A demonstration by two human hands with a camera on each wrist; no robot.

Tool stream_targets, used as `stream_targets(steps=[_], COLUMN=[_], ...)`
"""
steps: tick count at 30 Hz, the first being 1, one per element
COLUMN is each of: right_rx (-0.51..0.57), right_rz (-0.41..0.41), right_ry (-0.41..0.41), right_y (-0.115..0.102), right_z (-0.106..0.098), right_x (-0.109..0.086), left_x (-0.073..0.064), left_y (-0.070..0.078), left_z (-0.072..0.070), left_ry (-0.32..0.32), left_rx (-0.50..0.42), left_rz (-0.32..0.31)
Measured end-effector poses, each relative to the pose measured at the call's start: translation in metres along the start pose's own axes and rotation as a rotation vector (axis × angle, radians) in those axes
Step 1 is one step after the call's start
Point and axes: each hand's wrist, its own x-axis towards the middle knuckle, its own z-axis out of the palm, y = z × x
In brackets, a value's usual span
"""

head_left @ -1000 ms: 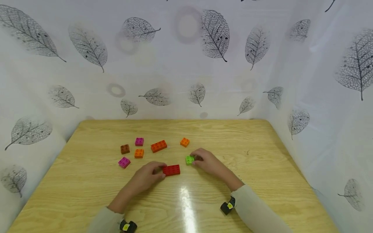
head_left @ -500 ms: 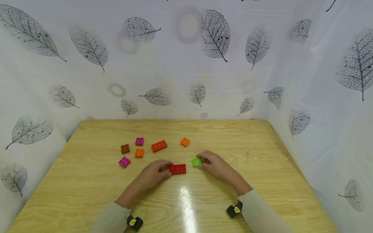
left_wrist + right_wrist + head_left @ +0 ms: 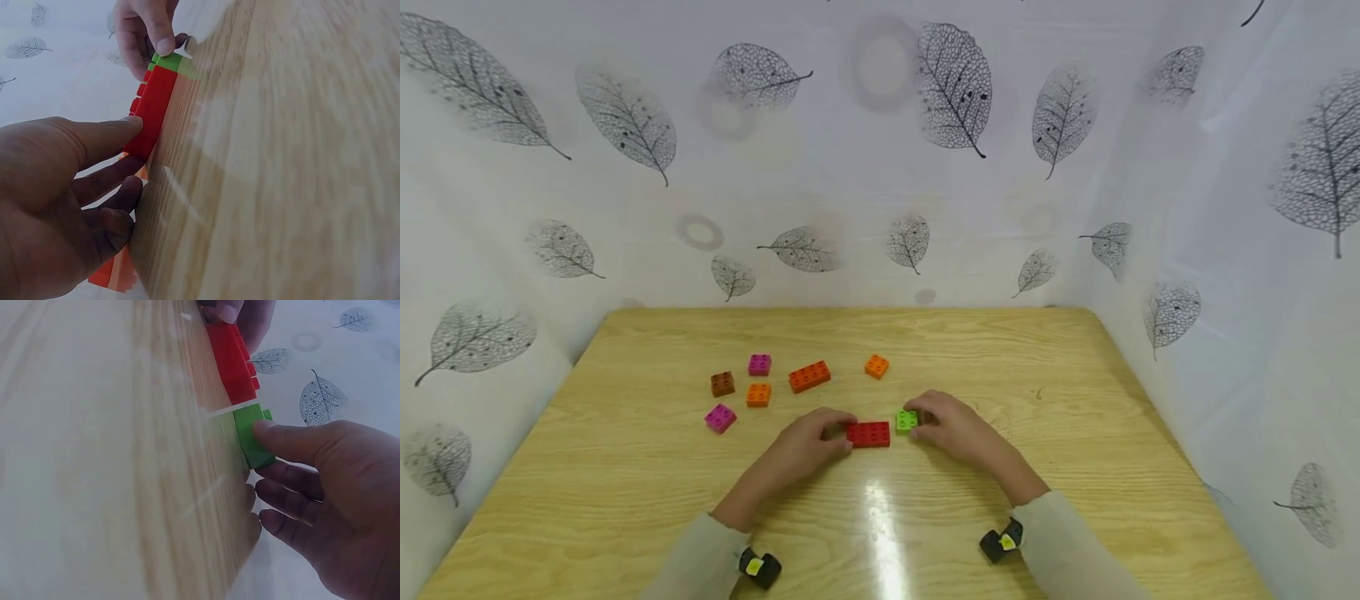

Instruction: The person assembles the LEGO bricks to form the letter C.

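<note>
A long red toy building brick (image 3: 869, 434) lies on the table with its studs up, and my left hand (image 3: 811, 439) pinches its left end between thumb and fingers. Just to its right sits a small lime green brick (image 3: 906, 422), pinched at its right side by my right hand (image 3: 951, 427). A narrow gap separates the two bricks, which the right wrist view shows between the red brick (image 3: 232, 362) and the green brick (image 3: 252, 436). In the left wrist view the thumb (image 3: 112, 139) presses the side of the red brick (image 3: 153, 112).
Behind the hands lie a long orange-red brick (image 3: 809, 377) and a small orange brick (image 3: 876, 367). Farther left are another orange brick (image 3: 758, 395), a brown brick (image 3: 722, 383) and two magenta bricks, one behind (image 3: 759, 365). A leaf-patterned curtain (image 3: 850, 167) surrounds the wooden table (image 3: 1075, 500).
My left hand has slid the red brick to the right. My right hand has shifted the green brick slightly right and nearer. The gap between them has narrowed over the last half second.
</note>
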Motion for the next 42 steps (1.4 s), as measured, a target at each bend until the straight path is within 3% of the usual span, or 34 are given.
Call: stream_targets(steps=[10,18,22,32,42], right_rx=[0.057,0.109,0.094,0.059,0.0], right_rz=[0.035,-0.043,-0.088,-0.096,-0.113], right_ry=[0.006,0.008,-0.001,-0.021,0.014], right_y=[-0.003,-0.008,-0.012,-0.016,-0.018], right_z=[-0.005,-0.006,-0.005,0.001,0.005], right_x=[-0.007,-0.009,-0.008,-0.008,-0.006], left_x=[0.006,0.008,0.009,0.008,0.006], left_y=[0.001,0.001,0.001,0.002,0.003], left_z=[0.004,0.006,0.006,0.005,0.004], left_ry=[-0.01,-0.001,0.002,0.004,0.007], left_rx=[0.01,0.024,0.03,0.036,0.043], left_rz=[0.028,0.013,0.01,0.004,-0.001])
